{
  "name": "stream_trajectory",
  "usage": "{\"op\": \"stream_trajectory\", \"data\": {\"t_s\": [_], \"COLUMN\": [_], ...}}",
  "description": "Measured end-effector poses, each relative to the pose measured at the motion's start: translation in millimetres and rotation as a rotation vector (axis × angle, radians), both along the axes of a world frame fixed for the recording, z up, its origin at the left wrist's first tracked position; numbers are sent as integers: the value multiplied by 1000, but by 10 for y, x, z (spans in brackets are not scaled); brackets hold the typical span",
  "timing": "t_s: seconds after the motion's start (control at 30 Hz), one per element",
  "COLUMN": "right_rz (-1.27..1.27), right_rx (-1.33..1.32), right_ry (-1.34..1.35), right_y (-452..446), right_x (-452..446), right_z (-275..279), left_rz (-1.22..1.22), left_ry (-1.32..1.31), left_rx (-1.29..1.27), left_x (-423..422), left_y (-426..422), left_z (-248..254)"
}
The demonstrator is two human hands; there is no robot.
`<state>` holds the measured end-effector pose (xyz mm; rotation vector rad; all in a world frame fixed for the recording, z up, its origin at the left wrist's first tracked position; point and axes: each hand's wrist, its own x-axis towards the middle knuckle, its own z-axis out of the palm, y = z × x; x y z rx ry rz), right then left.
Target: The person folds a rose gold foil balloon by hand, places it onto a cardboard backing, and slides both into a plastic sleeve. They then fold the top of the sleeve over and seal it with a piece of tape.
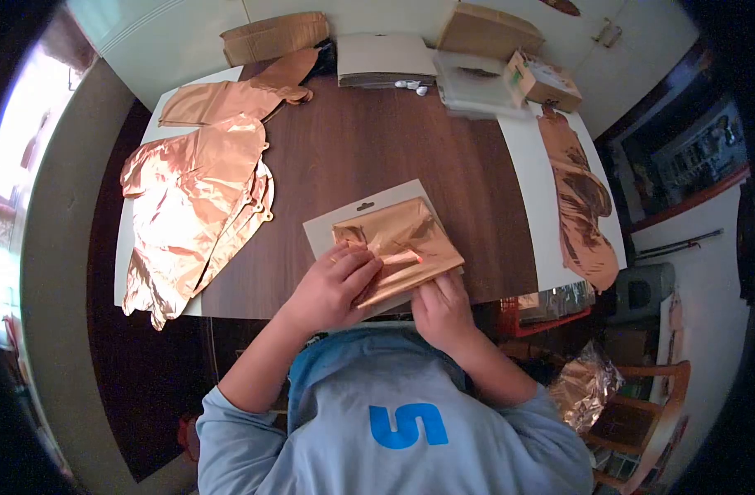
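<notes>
Near the worktop's front edge, partly curled left and right hands hold folded copper foil.

We look out from a single camera worn on the person's head, facing forward and steeply down. At the bottom, close to the lens, we see the light blue sweatshirt; just beyond it, near the middle, come the left hand and right hand. Our wide, dark-rimmed, curving view spans the table and reaches the white cabinet doors behind it.
</notes>
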<state>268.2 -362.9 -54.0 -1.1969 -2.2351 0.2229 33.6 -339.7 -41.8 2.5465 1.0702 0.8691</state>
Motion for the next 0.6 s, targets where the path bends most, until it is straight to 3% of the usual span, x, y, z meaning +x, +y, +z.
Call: {"op": "stream_trajectory", "data": {"t_s": [0.13, 0.27, 0.4, 0.47, 0.6], "right_rz": [96, 85, 28, 94, 215], "right_rx": [189, 169, 87, -12, -86], "right_ry": [-21, 20, 84, 48, -266], "right_y": [-180, -282, 166, 485, 983], "right_x": [413, 787, 667, 470, 55], "right_z": [-13, 190, 702, 707, 323], "left_rz": [-16, 27, 79, 209, 434], "left_ry": [74, 95, 141, 165, 243], "left_rx": [12, -20, -6, 8, 9], "left_x": [-10, 6, 27, 96, 289], "left_y": [-35, -91, -129, -138, -118], "left_z": [105, 146, 215, 205, 212]}}
